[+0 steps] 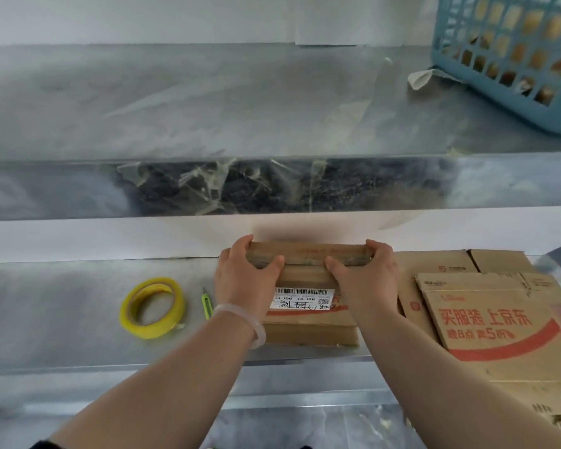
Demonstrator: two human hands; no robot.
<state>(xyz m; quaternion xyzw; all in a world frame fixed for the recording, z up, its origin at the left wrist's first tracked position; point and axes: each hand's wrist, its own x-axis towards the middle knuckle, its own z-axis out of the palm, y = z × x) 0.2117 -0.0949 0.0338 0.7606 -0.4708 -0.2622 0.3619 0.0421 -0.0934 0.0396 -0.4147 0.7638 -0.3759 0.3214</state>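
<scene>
Your left hand (245,277) and right hand (365,275) pinch the cardboard box (308,314) flap's ends; likely light, stiff yet creasable; grip near corners.

place: packing station | evidence: barcode-labelled carton (308,324), flattened cartons (486,322), tape roll (153,331), box cutter (207,303), steel shelf (62,303)

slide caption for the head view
Left hand and right hand grip the far flap of a cardboard box near yellow tape.

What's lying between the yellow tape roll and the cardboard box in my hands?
A green utility knife on the metal shelf, clear of the tape roll, seen in head view.
</scene>
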